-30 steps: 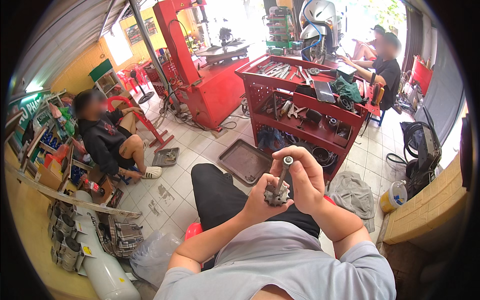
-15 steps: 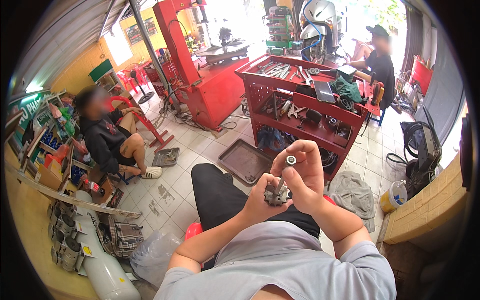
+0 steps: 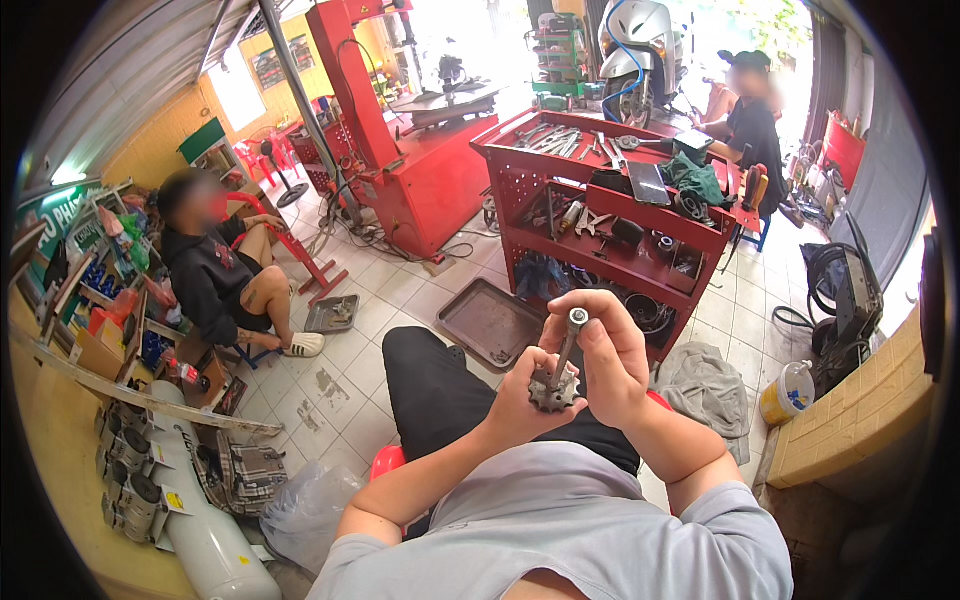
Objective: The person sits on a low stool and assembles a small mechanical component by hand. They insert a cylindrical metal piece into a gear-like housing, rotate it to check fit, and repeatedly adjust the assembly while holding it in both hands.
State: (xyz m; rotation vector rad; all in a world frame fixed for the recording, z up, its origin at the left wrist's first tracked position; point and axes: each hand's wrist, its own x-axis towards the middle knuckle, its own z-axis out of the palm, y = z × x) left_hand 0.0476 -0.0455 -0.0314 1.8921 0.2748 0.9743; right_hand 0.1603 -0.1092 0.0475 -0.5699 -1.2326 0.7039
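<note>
In my left hand (image 3: 514,402) is a round grey metal part with teeth around its rim, like a small sprocket (image 3: 553,397), its fingers wrapped around its side. A slim metal socket wrench (image 3: 566,352) stands nearly upright over this part, its round socket-like end at the top and its lower end at the sprocket's face. My right hand (image 3: 612,372) has its thumb and fingers closed around the upper shaft of the wrench. Whether the wrench's lower end sits inside the part cannot be made out.
Beyond my hands stands a red tool cart (image 3: 610,215) with wrenches, a phone and a green cloth. A metal tray (image 3: 490,320) lies on the tiled floor. One person (image 3: 215,265) sits at the left, another (image 3: 755,135) at the far right. A grey cloth (image 3: 705,390) lies at my right.
My right hand has shifted slightly down and its fingers have curled closer around the wrench. The wrench's top end has tilted a little. The person at the far right has moved slightly.
</note>
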